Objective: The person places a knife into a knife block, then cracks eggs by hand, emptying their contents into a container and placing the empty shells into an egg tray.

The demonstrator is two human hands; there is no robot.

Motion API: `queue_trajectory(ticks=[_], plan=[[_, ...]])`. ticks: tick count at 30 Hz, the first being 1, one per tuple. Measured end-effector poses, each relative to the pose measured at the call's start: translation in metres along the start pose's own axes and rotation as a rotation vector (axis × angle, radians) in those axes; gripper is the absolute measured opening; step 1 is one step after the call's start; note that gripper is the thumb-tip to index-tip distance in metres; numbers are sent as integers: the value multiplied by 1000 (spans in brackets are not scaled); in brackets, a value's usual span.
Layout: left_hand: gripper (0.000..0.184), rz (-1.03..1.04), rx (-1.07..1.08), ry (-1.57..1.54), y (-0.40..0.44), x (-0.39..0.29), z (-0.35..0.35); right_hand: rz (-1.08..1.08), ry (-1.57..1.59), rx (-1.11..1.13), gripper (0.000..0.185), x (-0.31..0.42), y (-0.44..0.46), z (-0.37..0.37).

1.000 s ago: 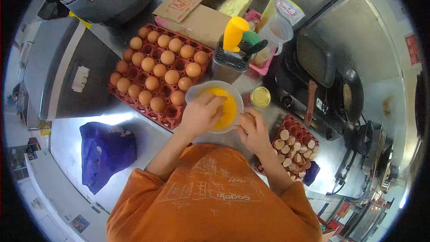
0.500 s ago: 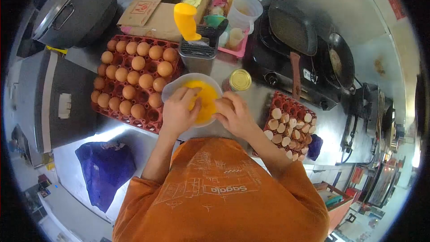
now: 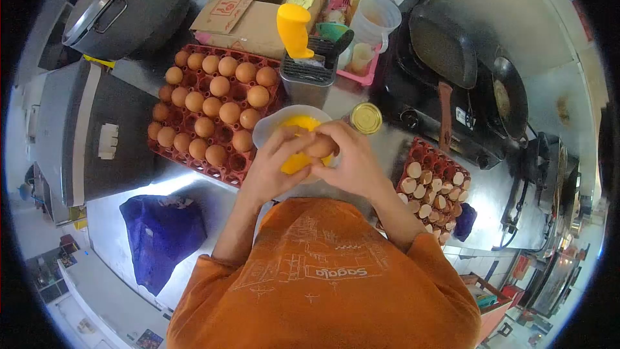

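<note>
Both of my hands meet above a white bowl (image 3: 263, 130) of beaten-looking yellow egg (image 3: 298, 160). Between them is a brown egg (image 3: 320, 147). My right hand (image 3: 352, 163) curls its fingers and thumb around the egg's right side. From the other side, the fingertips of my left hand (image 3: 271, 167) press against the same egg. Whether its shell is cracked I cannot tell. Left of the bowl lies a red egg tray (image 3: 234, 179) with many brown eggs (image 3: 211, 107). A second red tray (image 3: 423, 150), on the right, holds broken eggshells (image 3: 426, 195).
A gold-lidded can (image 3: 366, 118) stands right of the bowl. Behind are a grey container with a yellow-handled tool (image 3: 294, 29), a cardboard box (image 3: 252, 26) and a measuring jug (image 3: 374, 19). Pans (image 3: 442, 48) sit on the stove; a purple cloth (image 3: 161, 236) lies lower left.
My hands have come together over the bowl, and a brown egg now shows between them. The whole view has shifted slightly, with the surroundings moving right in the picture.
</note>
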State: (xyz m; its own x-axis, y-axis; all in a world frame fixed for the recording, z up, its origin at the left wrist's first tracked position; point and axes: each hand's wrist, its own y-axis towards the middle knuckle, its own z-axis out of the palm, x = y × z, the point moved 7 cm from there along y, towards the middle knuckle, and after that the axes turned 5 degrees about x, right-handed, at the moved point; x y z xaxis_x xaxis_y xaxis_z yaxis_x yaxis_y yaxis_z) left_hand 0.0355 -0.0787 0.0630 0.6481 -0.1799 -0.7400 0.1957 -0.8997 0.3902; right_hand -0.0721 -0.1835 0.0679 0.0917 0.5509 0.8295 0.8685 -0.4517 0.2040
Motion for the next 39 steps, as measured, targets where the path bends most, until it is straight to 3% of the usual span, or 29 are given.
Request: queue_trajectory(ticks=[4,12,16,20,23,25,28,29,31,33,35,36,37,39], plan=[[49,-23,-9,59,-9,15,-5,-83,4,-7,42,6,8,-2],[42,-292,-128,-322,-6,34,2,16,51,32,38,-3,15,0],[43,-407,-27,-390,-5,33,-2,25,65,108,33,-6,17,-6],[42,-298,134,-37,4,12,-11,-15,-117,158,27,-1,10,-7],[40,-162,154,239,6,2,-10,31,-270,185,36,-8,4,3],[41,-81,153,388,6,1,-7,-96,-463,138,30,-8,1,12],[39,22,169,535,4,-1,-6,-159,-485,44,31,-2,-3,14],[38,-10,137,478,4,-1,-10,-158,-487,42,31,-2,-5,17],[38,-37,106,421,2,-3,-13,-26,-140,-26,39,-13,-9,16],[35,-231,-87,66,-6,7,-26,-14,-21,-68,45,-20,-14,22],[38,-289,-157,-140,-20,24,-19,31,61,-145,51,-23,-19,19],[43,-367,-223,-347,-26,36,-10,118,281,-147,54,-28,-21,25],[46,-433,-170,-440,-26,35,-1,205,507,-160,59,-33,-28,29],[50,-393,-22,-514,-18,22,15,197,527,-221,57,-27,-39,14]])
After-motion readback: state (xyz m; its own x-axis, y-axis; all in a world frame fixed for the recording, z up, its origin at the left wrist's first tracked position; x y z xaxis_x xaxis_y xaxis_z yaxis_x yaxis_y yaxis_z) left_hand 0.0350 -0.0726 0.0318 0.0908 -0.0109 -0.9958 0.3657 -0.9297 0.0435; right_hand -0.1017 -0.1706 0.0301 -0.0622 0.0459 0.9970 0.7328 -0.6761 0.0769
